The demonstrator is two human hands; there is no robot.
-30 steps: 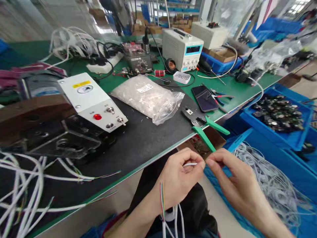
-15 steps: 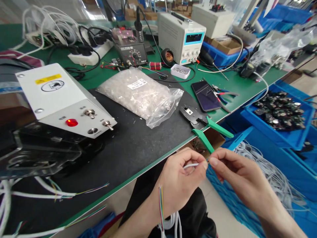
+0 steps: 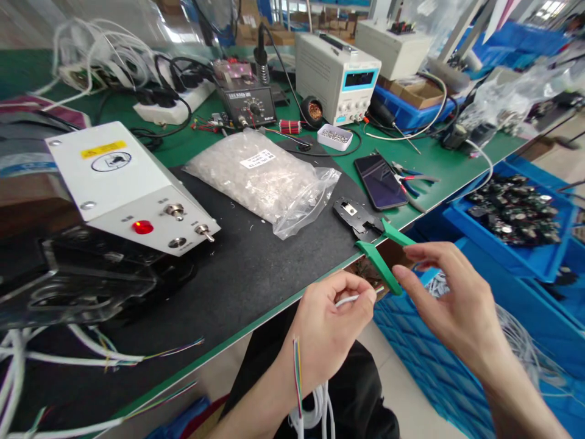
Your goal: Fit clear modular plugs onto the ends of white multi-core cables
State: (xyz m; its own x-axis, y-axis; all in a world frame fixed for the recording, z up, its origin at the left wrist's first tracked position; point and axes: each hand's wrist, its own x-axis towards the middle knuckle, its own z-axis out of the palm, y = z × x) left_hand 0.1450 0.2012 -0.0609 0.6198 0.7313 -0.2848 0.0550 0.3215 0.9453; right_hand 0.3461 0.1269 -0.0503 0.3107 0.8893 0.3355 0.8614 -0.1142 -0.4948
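My left hand [image 3: 331, 320] is closed, thumb against fingers, on a thin white cable [image 3: 347, 299] just off the bench's front edge. The cable's end barely shows past the fingertips. My right hand [image 3: 457, 299] has its thumb and fingers apart, around the green handles of a crimping tool [image 3: 380, 268]. Whether the fingers touch the handles I cannot tell. The tool's dark jaws lie on the black mat and its handles stick out over the edge. By my left wrist stands another white cable end with bared coloured wires [image 3: 298, 372], above coiled cable on my lap.
A clear bag of small pale parts [image 3: 256, 177] lies on the mat [image 3: 247, 262], beside a phone [image 3: 380, 182] and pliers [image 3: 418, 178]. At left stands a white machine [image 3: 114, 177] with a lit red button. Blue bins [image 3: 512, 225] stand at right, below the bench.
My right hand has let go near the left fingertips, moved up and right, and spread its fingers by the green handles. My left hand still holds the cable, slightly shifted.
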